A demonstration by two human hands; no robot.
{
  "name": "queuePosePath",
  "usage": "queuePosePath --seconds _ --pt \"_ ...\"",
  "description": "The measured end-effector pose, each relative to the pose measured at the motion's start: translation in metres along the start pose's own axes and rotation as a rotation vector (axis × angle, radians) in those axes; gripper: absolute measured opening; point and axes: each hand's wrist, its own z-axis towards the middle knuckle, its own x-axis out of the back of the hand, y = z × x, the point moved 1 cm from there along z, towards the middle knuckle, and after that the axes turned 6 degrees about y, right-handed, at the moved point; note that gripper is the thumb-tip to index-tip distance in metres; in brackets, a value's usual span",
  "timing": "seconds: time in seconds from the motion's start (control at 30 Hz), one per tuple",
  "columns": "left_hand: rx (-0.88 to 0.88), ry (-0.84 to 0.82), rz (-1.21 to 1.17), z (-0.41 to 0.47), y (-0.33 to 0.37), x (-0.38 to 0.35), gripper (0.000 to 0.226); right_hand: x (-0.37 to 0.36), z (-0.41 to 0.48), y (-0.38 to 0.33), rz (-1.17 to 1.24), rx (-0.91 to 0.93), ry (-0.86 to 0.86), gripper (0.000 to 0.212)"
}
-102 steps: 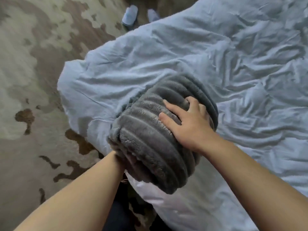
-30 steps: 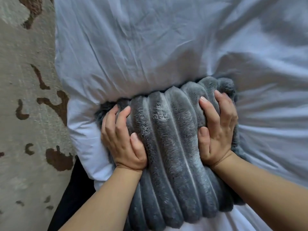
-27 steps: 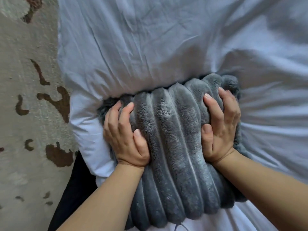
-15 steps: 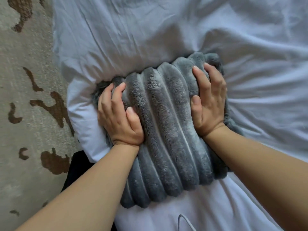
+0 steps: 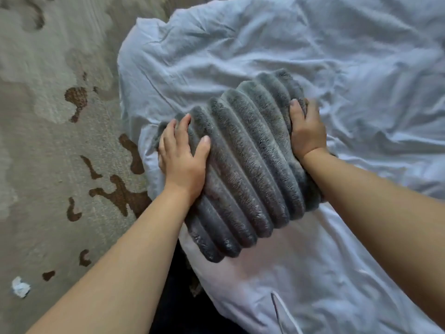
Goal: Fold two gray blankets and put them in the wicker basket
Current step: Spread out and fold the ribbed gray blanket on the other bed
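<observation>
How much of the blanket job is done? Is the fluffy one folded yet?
Done: one gray blanket is folded into a thick bundle over the pale bedding. In hand: the left grip and right grip hold its two sides. Left: no basket and no second blanket show in view, so this bundle has yet to go in, and the other blanket cannot be judged.

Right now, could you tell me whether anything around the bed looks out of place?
A small crumpled white scrap lies on the patterned carpet at lower left, like stray litter. The folded gray blanket looks tidy.
</observation>
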Motion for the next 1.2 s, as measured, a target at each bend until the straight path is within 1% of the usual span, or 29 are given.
queuePosePath --seconds 0.03,0.07,0.1,0.13,0.2,0.23,0.27,0.3,0.33,0.4,0.47,0.53,0.57,0.63,0.67,0.7,0.73,0.8,0.83,0.87,0.9,0.93,1.0,1.03,1.07,1.1,1.13,1.17,1.2 --pt "-0.027 -0.044 0.038 -0.007 0.005 0.007 0.068 0.007 0.001 0.005 0.030 -0.121 -0.083 0.051" --pt "-0.053 -0.056 0.076 -0.014 0.010 0.013 0.068 0.013 0.002 0.010 0.059 -0.201 -0.164 0.057" --pt "-0.058 -0.036 0.115 -0.022 0.014 0.018 0.069 0.019 0.004 0.014 0.078 -0.250 -0.233 0.062" --pt "-0.017 0.008 0.152 -0.031 0.017 0.022 0.074 0.025 0.005 0.016 0.082 -0.282 -0.292 0.067" --pt "0.203 0.069 0.172 -0.049 0.021 0.026 0.089 0.031 0.007 0.021 0.064 -0.340 -0.388 0.072" --pt "0.329 0.053 0.120 -0.055 0.023 0.024 0.094 0.033 0.006 0.024 0.082 -0.367 -0.432 0.074" --pt "0.419 0.026 0.036 -0.060 0.024 0.019 0.096 0.033 0.006 0.027 0.113 -0.390 -0.463 0.074" --pt "0.456 0.015 -0.053 -0.061 0.024 0.013 0.096 0.033 0.006 0.031 0.151 -0.402 -0.478 0.075" --pt "0.454 0.030 -0.127 -0.060 0.023 0.008 0.095 0.032 0.004 0.034 0.179 -0.414 -0.479 0.075" --pt "0.389 0.067 -0.195 -0.047 0.020 0.004 0.093 0.033 -0.004 0.039 0.225 -0.443 -0.433 0.074" --pt "0.283 0.028 -0.166 -0.026 0.018 0.007 0.093 0.031 -0.023 0.046 0.318 -0.548 -0.368 0.074" --pt "0.166 -0.090 -0.107 -0.001 0.017 0.018 0.093 0.025 -0.054 0.056 0.374 -0.710 -0.275 0.079" --pt "0.118 -0.167 -0.071 0.011 0.018 0.023 0.093 0.021 -0.073 0.059 0.394 -0.767 -0.214 0.075" --pt "0.061 -0.284 0.029 0.024 0.023 0.035 0.092 0.013 -0.104 0.056 0.436 -0.810 -0.112 0.063" --pt "0.047 -0.290 0.095 0.024 0.026 0.039 0.091 0.011 -0.113 0.053 0.419 -0.817 -0.074 0.062" --pt "0.028 -0.244 0.172 0.020 0.030 0.042 0.089 0.011 -0.117 0.049 0.370 -0.817 -0.057 0.065" --pt "-0.020 -0.155 0.266 0.012 0.036 0.046 0.084 0.013 -0.117 0.044 0.308 -0.809 -0.054 0.071" --pt "-0.255 0.033 0.439 -0.012 0.052 0.049 0.066 0.019 -0.111 0.037 0.179 -0.790 -0.061 0.083" --pt "-0.387 0.067 0.475 -0.025 0.059 0.047 0.058 0.023 -0.108 0.032 0.117 -0.777 -0.065 0.083" --pt "-0.487 0.050 0.490 -0.037 0.065 0.043 0.054 0.027 -0.105 0.026 0.060 -0.769 -0.062 0.081" --pt "-0.537 -0.001 0.505 -0.046 0.070 0.038 0.052 0.031 -0.103 0.021 0.002 -0.764 -0.051 0.077" --pt "-0.542 -0.060 0.528 -0.055 0.072 0.033 0.054 0.036 -0.102 0.016 -0.044 -0.755 -0.015 0.074" --pt "-0.485 -0.134 0.590 -0.064 0.069 0.025 0.058 0.047 -0.102 0.002 -0.138 -0.684 0.157 0.067" --pt "-0.463 -0.140 0.607 -0.066 0.067 0.022 0.059 0.052 -0.105 -0.009 -0.184 -0.554 0.279 0.061" --pt "-0.451 -0.134 0.607 -0.066 0.065 0.021 0.060 0.054 -0.111 -0.022 -0.222 -0.345 0.388 0.057" --pt "-0.450 -0.120 0.594 -0.064 0.063 0.021 0.060 0.053 -0.119 -0.036 -0.250 -0.110 0.423 0.056" --pt "-0.458 -0.101 0.579 -0.062 0.061 0.021 0.059 0.047 -0.127 -0.048 -0.283 0.105 0.380 0.058" --pt "-0.469 -0.082 0.564 -0.060 0.057 0.022 0.059 0.040 -0.135 -0.055 -0.331 0.279 0.284 0.060" --pt "-0.478 -0.060 0.546 -0.058 0.052 0.023 0.058 0.032 -0.140 -0.057 -0.386 0.395 0.176 0.061"
